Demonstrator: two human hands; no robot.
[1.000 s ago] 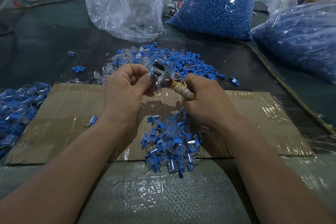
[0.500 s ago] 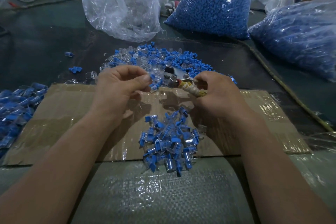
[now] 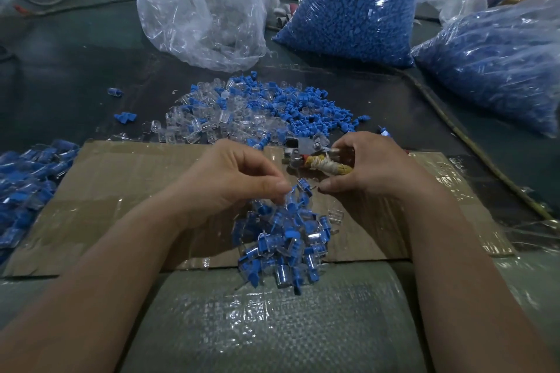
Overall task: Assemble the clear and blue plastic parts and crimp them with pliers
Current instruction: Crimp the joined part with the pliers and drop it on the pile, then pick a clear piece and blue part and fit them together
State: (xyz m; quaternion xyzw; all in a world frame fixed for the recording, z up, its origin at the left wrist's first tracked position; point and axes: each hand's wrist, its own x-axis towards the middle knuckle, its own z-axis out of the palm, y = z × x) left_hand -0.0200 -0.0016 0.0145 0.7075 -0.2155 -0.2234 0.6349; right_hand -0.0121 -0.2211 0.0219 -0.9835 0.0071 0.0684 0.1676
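My left hand (image 3: 233,179) hovers low over a heap of assembled clear-and-blue parts (image 3: 285,242) on the cardboard sheet (image 3: 121,191). Its thumb and fingertips pinch one assembled part (image 3: 298,191) at the top of that heap. My right hand (image 3: 375,166) grips the pliers (image 3: 306,157) by their cloth-wrapped handle. The metal jaws point left, and I cannot see anything between them. Beyond the cardboard lies a spread of loose clear and blue parts (image 3: 257,112).
A clear bag (image 3: 206,6) and two bags full of blue parts (image 3: 357,3) (image 3: 500,70) stand at the back. More assembled pieces lie at the left edge (image 3: 27,179). A lone clear part (image 3: 336,215) rests on the cardboard. Woven sacking (image 3: 272,327) covers the near edge.
My left hand came away from the pliers with the part and dropped down toward the near heap. My right hand moved the pliers right and lower, near the cardboard's far edge.
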